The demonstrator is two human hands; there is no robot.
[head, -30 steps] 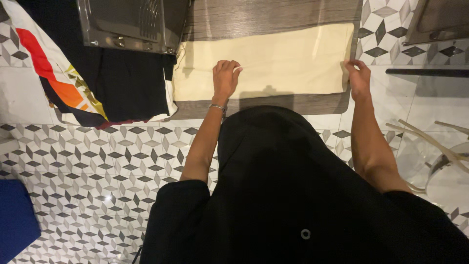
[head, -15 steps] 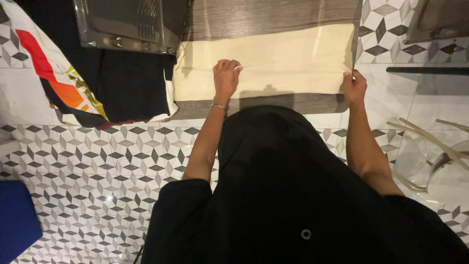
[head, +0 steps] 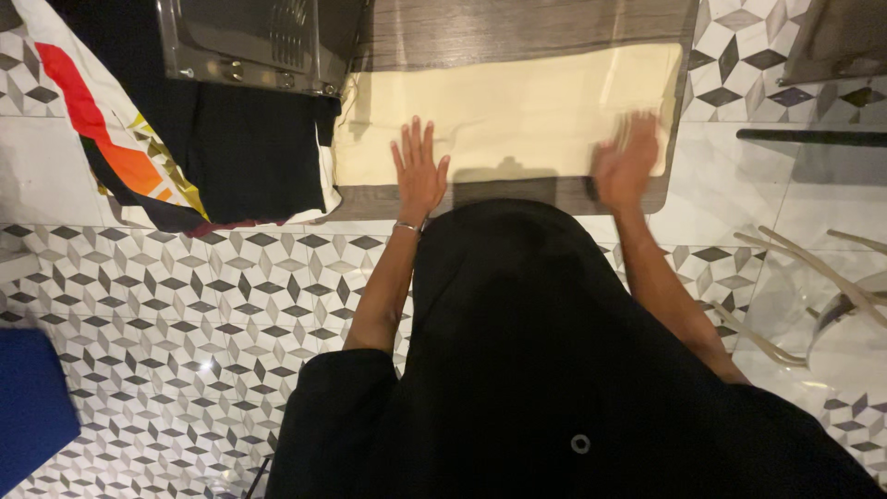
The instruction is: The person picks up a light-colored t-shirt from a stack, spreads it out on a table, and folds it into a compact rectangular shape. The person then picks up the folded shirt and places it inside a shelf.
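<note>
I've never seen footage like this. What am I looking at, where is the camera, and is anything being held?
There is no machine here: a person wears a camera on the head, so the single view looks straight down past their black top. Both bare hands lie on a cream cloth spread over a dark wooden board. The left hand rests flat with fingers spread. The right hand is blurred, near the cloth's right end. Neither hand holds anything. To the left lie a black garment and a cloth with red and orange stripes, under a metal appliance. The floor is patterned tile.
</note>
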